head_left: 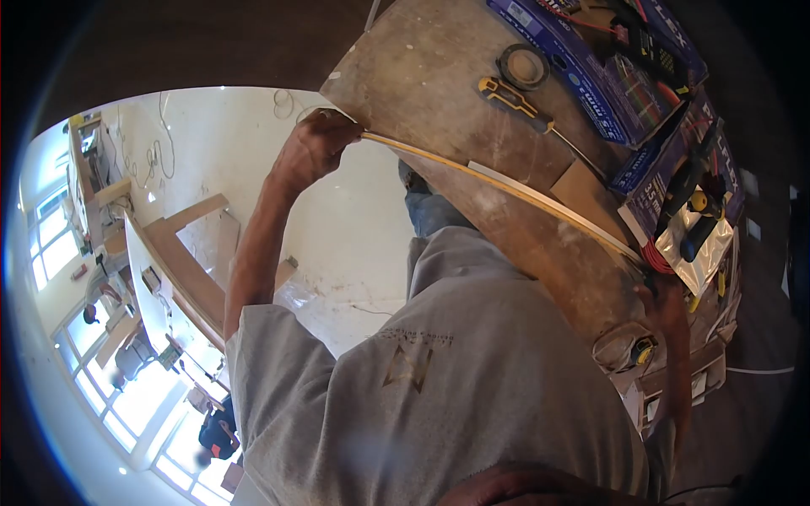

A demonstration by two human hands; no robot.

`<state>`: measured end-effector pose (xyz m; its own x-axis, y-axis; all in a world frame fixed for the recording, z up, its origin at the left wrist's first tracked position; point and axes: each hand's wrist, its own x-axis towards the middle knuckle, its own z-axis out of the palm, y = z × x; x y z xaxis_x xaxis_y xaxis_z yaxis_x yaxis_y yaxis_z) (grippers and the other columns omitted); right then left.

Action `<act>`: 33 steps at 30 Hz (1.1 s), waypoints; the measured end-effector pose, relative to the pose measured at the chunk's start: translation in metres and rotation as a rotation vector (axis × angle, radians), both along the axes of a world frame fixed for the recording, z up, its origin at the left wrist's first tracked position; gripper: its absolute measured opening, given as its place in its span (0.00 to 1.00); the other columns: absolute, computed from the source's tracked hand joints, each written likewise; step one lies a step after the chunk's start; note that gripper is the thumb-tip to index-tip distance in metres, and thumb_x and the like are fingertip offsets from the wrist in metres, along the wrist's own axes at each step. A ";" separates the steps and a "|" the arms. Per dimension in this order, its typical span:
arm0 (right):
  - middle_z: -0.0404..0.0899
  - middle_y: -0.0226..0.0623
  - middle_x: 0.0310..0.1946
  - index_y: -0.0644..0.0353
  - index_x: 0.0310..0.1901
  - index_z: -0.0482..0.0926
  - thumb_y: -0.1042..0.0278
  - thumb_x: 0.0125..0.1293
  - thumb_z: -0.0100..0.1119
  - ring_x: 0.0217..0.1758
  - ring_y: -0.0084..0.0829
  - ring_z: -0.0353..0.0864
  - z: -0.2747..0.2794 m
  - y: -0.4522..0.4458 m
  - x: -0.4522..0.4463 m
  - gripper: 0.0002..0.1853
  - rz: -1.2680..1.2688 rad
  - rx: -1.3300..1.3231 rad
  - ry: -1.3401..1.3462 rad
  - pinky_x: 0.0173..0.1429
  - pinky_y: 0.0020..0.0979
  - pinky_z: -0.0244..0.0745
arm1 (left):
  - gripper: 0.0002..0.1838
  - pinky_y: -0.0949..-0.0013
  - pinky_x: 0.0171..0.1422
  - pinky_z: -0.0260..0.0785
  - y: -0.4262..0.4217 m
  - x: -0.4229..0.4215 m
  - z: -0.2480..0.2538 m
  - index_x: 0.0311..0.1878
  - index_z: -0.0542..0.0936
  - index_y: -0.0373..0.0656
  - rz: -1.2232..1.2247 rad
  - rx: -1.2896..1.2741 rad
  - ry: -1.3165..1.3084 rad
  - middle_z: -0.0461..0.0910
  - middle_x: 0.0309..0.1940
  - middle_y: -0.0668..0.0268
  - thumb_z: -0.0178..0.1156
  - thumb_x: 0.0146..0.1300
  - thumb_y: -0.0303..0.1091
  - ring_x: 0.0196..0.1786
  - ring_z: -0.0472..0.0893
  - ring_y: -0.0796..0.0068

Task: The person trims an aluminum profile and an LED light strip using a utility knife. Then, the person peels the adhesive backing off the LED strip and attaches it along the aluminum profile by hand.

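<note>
My left hand (pixel 319 145) pinches one end of a long thin strip (pixel 439 158) at the corner of a worn wooden tabletop (pixel 422 67). Slightly bowed, the strip runs diagonally across the wood, pale with a yellowish edge. At its far end is my right hand (pixel 662 295), its fingers closed around the strip's end in shadow beside red wire. A yellow and black screwdriver (pixel 516 103) lies on the tabletop next to a round roll of tape (pixel 523 66). A flat brown piece (pixel 582 187) rests close to the strip.
Purple cable boxes (pixel 582 84) with tools and wires stand at the upper right. A tape measure (pixel 643 350) lies below my right hand. Curved wooden furniture (pixel 181 278) stands across the pale floor (pixel 337 228). Other people (pixel 219 430) are near the windows at lower left.
</note>
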<state>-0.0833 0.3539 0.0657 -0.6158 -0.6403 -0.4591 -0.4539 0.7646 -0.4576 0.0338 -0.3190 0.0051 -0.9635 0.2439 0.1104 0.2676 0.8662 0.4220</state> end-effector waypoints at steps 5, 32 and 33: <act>0.78 0.58 0.39 0.69 0.45 0.79 0.58 0.71 0.68 0.44 0.65 0.74 -0.003 -0.003 0.001 0.19 -0.015 -0.143 0.061 0.52 0.54 0.72 | 0.14 0.59 0.50 0.84 0.002 0.009 -0.001 0.47 0.89 0.38 0.125 0.141 -0.055 0.90 0.44 0.58 0.71 0.57 0.17 0.45 0.89 0.56; 0.83 0.59 0.45 0.68 0.55 0.81 0.60 0.70 0.69 0.49 0.65 0.79 0.007 -0.001 -0.002 0.21 -0.029 -0.071 0.014 0.56 0.50 0.76 | 0.14 0.59 0.52 0.83 -0.002 0.004 -0.004 0.45 0.90 0.41 0.037 0.005 -0.023 0.90 0.44 0.61 0.71 0.54 0.17 0.46 0.88 0.56; 0.83 0.59 0.45 0.68 0.55 0.81 0.60 0.70 0.69 0.49 0.65 0.79 0.008 -0.001 -0.001 0.21 -0.035 -0.062 0.017 0.56 0.50 0.76 | 0.15 0.60 0.51 0.84 0.000 0.005 -0.004 0.46 0.90 0.41 0.081 0.053 -0.044 0.90 0.44 0.60 0.71 0.56 0.17 0.46 0.88 0.56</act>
